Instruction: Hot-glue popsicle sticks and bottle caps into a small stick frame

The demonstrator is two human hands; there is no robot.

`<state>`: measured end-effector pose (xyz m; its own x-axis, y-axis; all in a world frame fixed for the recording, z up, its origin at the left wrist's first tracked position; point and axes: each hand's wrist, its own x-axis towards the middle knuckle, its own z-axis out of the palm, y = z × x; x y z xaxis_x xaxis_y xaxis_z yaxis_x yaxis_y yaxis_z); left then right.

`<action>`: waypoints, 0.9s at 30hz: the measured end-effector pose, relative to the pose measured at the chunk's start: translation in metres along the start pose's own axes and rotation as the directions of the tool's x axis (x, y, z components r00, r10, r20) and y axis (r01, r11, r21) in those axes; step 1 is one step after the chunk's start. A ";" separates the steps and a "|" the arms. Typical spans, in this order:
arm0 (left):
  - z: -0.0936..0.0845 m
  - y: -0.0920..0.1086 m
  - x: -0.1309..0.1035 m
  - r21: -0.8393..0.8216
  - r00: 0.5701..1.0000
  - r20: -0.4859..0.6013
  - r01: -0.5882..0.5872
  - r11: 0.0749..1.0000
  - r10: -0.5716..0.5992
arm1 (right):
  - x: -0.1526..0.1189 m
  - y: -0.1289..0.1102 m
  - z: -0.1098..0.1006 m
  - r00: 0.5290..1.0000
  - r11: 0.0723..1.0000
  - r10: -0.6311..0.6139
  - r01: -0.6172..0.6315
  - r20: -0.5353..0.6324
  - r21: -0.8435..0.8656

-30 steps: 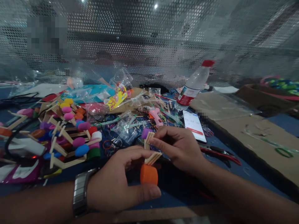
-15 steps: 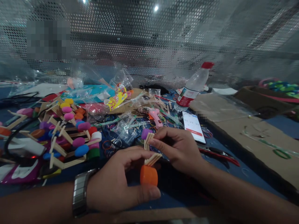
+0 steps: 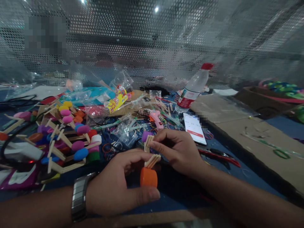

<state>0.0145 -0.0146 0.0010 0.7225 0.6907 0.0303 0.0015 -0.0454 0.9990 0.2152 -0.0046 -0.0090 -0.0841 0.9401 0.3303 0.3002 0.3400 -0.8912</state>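
Observation:
Both my hands are on a small assembly of pale wooden sticks (image 3: 152,161) with an orange cap (image 3: 148,177) at its lower end. My left hand (image 3: 116,182), a metal-band watch (image 3: 79,197) on its wrist, is curled around the orange cap end, thumb under the cap and index finger along the sticks. My right hand (image 3: 179,150) pinches the upper wooden sticks (image 3: 148,143) between thumb and fingertips. Just behind those sticks shows a purple cap (image 3: 146,136). My left fingers partly hide where the two stick sections meet.
Stick pieces with coloured caps (image 3: 68,139) are heaped at left. A pink glue gun (image 3: 155,118), a phone (image 3: 194,128), a tilted-looking bottle (image 3: 193,87) and red-handled pliers (image 3: 220,156) lie or stand beyond my right hand. Cardboard (image 3: 266,142) covers the right side; a perforated sheet (image 3: 142,41) rises behind.
The whole view has shifted a little, so things appear slightly farther left. Both hands keep the same hold on the stick assembly.

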 end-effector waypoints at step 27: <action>-0.004 -0.002 -0.004 -0.231 0.997 0.038 0.076 0.970 -0.069 | 0.004 0.003 -0.003 0.996 0.995 0.084 -0.084 -0.004 0.047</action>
<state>0.0086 -0.0146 -0.0011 0.7466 0.6641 -0.0396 -0.1035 0.1747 0.9792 0.2190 -0.0001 -0.0093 -0.0550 0.9653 0.2551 0.2615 0.2605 -0.9294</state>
